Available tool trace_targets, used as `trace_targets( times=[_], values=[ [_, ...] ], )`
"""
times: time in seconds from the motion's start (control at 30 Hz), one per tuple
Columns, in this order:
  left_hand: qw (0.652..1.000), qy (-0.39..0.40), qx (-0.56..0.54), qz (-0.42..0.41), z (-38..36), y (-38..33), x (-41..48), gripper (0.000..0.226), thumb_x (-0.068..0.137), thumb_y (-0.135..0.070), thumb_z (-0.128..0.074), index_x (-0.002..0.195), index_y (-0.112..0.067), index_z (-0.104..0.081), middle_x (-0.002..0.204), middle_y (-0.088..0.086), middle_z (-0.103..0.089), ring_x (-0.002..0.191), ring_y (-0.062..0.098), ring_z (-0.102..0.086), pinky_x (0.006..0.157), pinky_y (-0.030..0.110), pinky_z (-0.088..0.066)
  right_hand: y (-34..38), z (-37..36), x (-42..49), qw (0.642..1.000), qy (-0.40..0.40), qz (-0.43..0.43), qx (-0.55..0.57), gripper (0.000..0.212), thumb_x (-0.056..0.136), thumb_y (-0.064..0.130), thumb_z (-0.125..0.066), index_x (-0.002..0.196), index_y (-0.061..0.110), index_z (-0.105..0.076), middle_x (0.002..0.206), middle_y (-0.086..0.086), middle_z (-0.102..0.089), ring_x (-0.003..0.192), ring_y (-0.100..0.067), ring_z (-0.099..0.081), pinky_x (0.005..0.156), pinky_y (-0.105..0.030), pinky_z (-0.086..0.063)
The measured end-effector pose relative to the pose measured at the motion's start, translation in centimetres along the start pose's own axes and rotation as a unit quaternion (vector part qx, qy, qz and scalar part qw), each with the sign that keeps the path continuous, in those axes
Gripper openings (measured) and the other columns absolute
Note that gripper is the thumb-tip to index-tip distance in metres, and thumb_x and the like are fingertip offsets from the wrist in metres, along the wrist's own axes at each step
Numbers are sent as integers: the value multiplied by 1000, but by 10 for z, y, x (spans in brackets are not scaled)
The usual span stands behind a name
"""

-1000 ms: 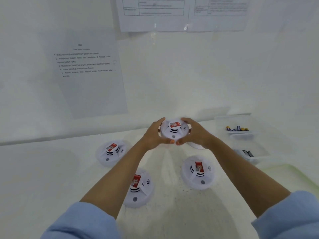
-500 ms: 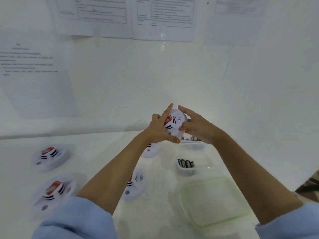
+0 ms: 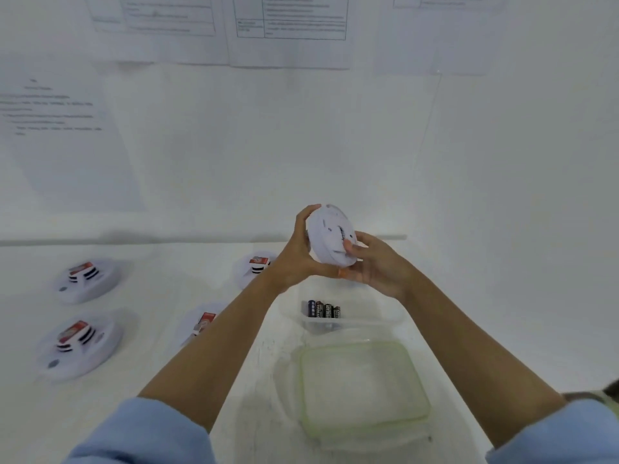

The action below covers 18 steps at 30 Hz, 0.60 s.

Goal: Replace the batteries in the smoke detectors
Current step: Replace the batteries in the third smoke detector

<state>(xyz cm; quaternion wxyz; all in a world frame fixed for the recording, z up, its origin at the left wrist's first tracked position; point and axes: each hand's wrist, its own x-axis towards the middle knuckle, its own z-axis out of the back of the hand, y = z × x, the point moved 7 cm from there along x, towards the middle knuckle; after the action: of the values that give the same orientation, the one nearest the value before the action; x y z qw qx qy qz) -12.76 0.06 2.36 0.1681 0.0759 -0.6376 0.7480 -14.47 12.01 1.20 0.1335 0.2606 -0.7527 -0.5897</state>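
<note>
A round white smoke detector point(image 3: 326, 234) is held up above the table, tilted on edge with its plain back side toward me. My left hand point(image 3: 296, 259) grips its left rim and underside. My right hand point(image 3: 375, 266) holds its right edge, thumb on the back. Several more detectors with red labels lie face up on the table: one at the far left point(image 3: 87, 279), one at the near left point(image 3: 78, 348), one behind my left wrist point(image 3: 254, 266), one partly hidden under my left forearm point(image 3: 201, 324). Several dark batteries point(image 3: 323, 309) lie in a clear container point(image 3: 385, 318).
A green-rimmed clear lid point(image 3: 363, 386) lies on the white table in front of the battery container. Printed sheets hang on the white wall behind point(image 3: 288, 28). Blue sleeves cover both forearms at the bottom edge.
Both hands lifted the detector off the table and turned it over, so its red-labelled face points away. My view swung to the right, toward the containers.
</note>
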Motion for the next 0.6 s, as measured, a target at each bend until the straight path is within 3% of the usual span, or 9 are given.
trace_targets(
  times=[0.07,0.17,0.3,0.4,0.6],
  values=[
    [1000,-18,17,0,4,4,-4,112,50,12,-82,138,-14,-19,128,-14,-39,112,-11,-47,85,15,-49,-1,4,0,999,-35,15,16,40,85,8,-60,122,10,-44,109,-10,-60,86,-23,-65,61,-31,-58],
    [997,-57,45,-2,10,7,-11,113,50,10,-85,137,-25,-22,122,-17,-43,111,-3,-47,82,14,-50,-2,6,0,997,-72,24,-23,48,82,4,-65,122,13,-39,113,-10,-57,89,-24,-64,59,-33,-59],
    [995,-51,82,-10,11,13,-15,115,49,7,-87,138,-25,-20,129,-24,-37,116,-13,-43,90,22,-50,-5,0,2,994,-86,37,-53,54,79,4,-67,121,16,-35,122,-10,-51,93,-22,-61,61,-34,-60],
    [995,-61,81,-9,13,16,-17,118,46,-2,-89,137,-31,-20,131,-25,-37,119,-9,-42,91,24,-51,-7,-5,2,994,-89,46,-51,52,79,4,-67,118,18,-35,121,-8,-49,92,-20,-61,58,-31,-59],
    [994,-91,66,-10,17,20,-19,110,46,-11,-88,133,-30,-23,126,-23,-40,112,-13,-46,84,14,-49,-17,-9,3,994,-87,43,-43,49,81,5,-66,116,19,-34,118,-4,-49,84,-17,-62,58,-30,-59]
  ],
)
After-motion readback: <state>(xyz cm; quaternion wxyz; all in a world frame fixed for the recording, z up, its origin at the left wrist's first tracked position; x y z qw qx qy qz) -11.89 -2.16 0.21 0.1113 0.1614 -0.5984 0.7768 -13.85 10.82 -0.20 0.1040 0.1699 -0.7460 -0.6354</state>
